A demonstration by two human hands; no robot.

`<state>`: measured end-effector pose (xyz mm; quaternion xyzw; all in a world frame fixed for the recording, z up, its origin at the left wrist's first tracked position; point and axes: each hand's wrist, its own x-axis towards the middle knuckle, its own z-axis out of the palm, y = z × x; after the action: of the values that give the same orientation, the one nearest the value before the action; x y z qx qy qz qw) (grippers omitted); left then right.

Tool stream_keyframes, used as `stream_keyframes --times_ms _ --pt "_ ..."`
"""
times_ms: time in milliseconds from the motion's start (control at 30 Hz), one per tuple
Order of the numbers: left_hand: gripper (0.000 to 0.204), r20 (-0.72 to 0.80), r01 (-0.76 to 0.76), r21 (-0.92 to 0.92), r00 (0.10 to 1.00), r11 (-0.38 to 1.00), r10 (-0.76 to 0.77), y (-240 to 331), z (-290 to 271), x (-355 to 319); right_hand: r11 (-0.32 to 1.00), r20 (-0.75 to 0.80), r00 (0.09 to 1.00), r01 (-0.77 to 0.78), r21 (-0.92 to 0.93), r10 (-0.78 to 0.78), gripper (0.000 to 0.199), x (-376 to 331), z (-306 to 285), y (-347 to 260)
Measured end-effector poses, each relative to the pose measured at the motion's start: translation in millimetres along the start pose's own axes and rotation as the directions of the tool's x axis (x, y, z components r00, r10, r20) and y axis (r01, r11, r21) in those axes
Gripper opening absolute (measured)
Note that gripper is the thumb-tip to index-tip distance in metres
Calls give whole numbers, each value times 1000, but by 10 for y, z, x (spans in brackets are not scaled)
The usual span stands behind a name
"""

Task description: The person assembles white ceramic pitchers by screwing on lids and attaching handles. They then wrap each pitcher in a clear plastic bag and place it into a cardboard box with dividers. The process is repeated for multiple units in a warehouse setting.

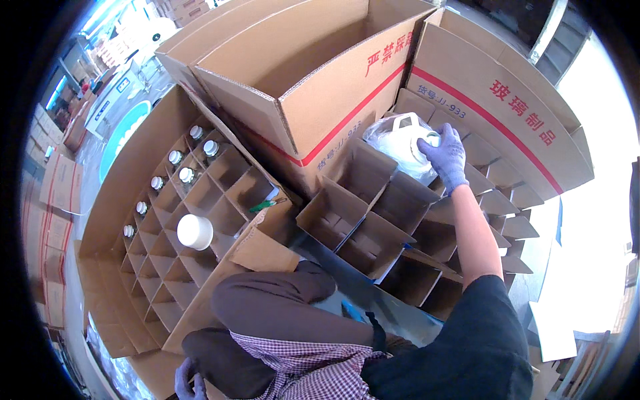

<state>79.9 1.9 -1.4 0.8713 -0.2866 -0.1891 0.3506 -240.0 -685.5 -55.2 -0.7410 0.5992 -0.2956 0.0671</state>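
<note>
Bag (387, 139), clear plastic around white pieces, sits on the back part of the right divider grid (393, 227), just in front of the tall carton (340, 113). The right hand (443, 155), gloved in pale purple, reaches over from the right with bent fingers touching a rounded white piece at the bag's right side; whether the grip is clenched on it, I cannot tell. The left hand (190, 381), gloved likewise, is low by the person's knee, partly cut off by the lower edge, and its grip cannot be made out.

Left of the tall carton is the left box (127, 190), its dividers holding white-capped bottles (187, 175) along the far and left sides. A white cup (193, 232) stands among its cells, and a green tool (263, 206) lies near its right corner. Behind the right grid rises a red-striped panel (487, 117). Farther left is a teal tub (109, 155).
</note>
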Motion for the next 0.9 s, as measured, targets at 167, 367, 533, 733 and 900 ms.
stream_keyframes --times_ms 167,367,533,733,900 --pt "43 -71 -213 22 974 977 214 358 194 544 991 -151 988 43 127 -23 54 -293 -284 -38" --pt "51 305 -583 -224 719 781 624 2440 1486 1633 950 -334 934 211 232 -126 50 -829 -628 -46" --pt "48 361 -721 -251 550 646 753 2986 3177 2374 912 -380 901 320 256 -209 55 -1331 -847 -259" --pt "52 378 -341 -727 526 596 762 3160 3438 2236 924 -402 886 330 193 -232 56 -1679 -909 -12" --pt "65 472 -309 -834 30 457 881 3487 3117 989 877 -380 871 418 238 -312 69 -1724 -669 27"
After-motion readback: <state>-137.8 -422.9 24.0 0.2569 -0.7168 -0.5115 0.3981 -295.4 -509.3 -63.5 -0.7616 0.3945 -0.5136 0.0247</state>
